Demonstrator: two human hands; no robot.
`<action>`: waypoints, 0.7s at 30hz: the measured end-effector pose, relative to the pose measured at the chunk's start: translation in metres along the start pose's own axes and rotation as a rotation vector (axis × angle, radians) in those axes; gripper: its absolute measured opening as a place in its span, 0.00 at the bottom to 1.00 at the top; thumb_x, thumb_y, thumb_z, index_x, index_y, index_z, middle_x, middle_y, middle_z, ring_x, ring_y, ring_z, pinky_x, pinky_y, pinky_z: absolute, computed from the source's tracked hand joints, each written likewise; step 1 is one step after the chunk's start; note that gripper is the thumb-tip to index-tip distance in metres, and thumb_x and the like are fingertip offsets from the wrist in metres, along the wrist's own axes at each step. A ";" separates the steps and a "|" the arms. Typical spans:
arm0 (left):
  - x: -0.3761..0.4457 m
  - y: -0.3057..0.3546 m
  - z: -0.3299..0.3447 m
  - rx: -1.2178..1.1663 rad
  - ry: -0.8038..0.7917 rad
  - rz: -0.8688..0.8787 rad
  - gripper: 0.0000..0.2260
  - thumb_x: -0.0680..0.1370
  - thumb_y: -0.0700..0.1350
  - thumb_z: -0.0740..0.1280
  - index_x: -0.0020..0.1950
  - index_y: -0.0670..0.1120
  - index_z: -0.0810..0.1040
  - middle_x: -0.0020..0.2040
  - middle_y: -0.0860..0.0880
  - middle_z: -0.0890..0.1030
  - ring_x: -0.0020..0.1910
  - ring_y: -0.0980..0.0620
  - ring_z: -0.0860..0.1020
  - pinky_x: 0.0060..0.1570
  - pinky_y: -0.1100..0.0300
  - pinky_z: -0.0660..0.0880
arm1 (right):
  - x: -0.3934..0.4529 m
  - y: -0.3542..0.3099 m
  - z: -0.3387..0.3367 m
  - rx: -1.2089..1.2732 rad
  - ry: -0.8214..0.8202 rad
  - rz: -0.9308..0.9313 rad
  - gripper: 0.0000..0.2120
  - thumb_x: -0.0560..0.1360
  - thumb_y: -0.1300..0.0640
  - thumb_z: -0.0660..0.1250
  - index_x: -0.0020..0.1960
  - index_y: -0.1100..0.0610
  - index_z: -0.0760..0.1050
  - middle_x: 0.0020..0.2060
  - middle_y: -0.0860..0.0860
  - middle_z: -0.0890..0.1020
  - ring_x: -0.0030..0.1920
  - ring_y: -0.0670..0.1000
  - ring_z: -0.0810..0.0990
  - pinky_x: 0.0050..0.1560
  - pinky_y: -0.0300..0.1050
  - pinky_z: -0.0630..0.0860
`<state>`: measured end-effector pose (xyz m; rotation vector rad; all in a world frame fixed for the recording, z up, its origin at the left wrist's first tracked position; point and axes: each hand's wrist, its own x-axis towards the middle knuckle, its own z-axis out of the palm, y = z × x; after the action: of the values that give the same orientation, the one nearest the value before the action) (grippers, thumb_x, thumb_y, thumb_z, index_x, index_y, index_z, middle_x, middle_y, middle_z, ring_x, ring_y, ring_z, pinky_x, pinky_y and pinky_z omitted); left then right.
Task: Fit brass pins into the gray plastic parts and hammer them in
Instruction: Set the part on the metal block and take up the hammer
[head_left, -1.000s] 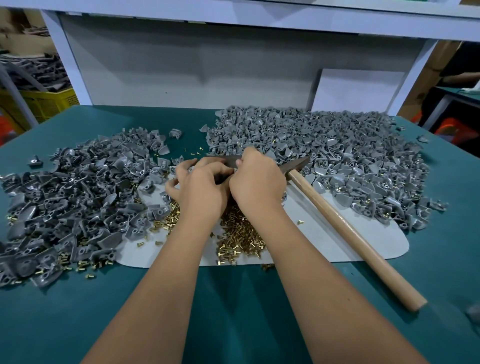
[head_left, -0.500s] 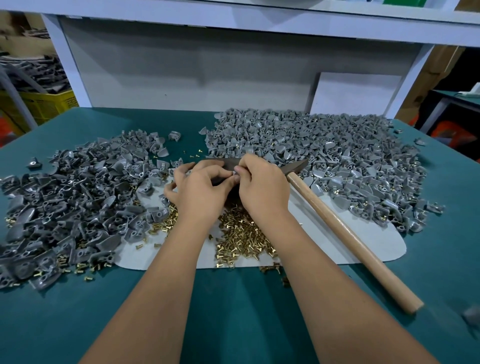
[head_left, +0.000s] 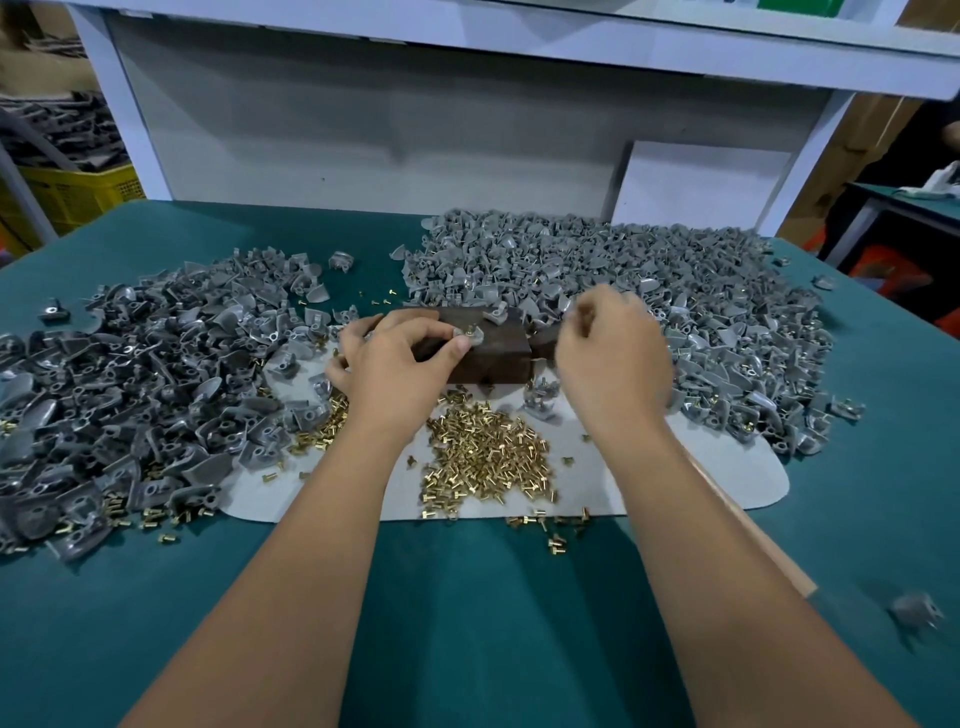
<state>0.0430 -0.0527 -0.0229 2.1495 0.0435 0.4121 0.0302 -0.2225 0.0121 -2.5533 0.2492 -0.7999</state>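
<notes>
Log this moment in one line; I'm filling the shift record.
left hand: pinches gray part with brass pin on dark block | right hand: blurred, grasp unclear | hammering: not begun

A big table with a green top (head_left: 467, 623) fills the picture. A flat pale mat (head_left: 597, 483) lies in the middle. On the left sits a heap of dark gray parts (head_left: 130, 395). At the upper right sits a heap of lighter gray parts (head_left: 675, 291). Little brass pins (head_left: 488, 457) lie in a pile on the mat. One gray part (head_left: 917, 613) lies alone at the lower right.
</notes>
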 end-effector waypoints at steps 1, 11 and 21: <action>0.000 0.000 0.000 0.003 -0.002 0.001 0.04 0.74 0.61 0.69 0.42 0.63 0.78 0.60 0.65 0.76 0.69 0.52 0.57 0.63 0.48 0.51 | -0.001 0.009 -0.006 -0.145 -0.013 -0.002 0.07 0.79 0.53 0.61 0.50 0.55 0.75 0.43 0.49 0.74 0.41 0.49 0.75 0.34 0.41 0.69; -0.003 0.001 0.000 0.005 -0.005 -0.004 0.04 0.77 0.59 0.67 0.46 0.62 0.81 0.59 0.65 0.75 0.70 0.50 0.57 0.66 0.45 0.52 | -0.015 0.035 -0.011 -0.317 -0.306 0.074 0.15 0.79 0.52 0.62 0.37 0.56 0.64 0.30 0.50 0.69 0.33 0.54 0.71 0.31 0.43 0.63; -0.002 0.007 0.008 0.070 0.128 0.004 0.03 0.76 0.56 0.68 0.42 0.63 0.78 0.49 0.67 0.74 0.65 0.53 0.60 0.61 0.48 0.52 | 0.001 0.011 -0.036 0.068 -0.202 -0.015 0.10 0.79 0.50 0.61 0.60 0.48 0.71 0.42 0.46 0.79 0.36 0.46 0.74 0.32 0.43 0.65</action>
<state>0.0429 -0.0637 -0.0224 2.1896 0.1275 0.5582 0.0097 -0.2454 0.0337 -2.5506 0.1369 -0.5406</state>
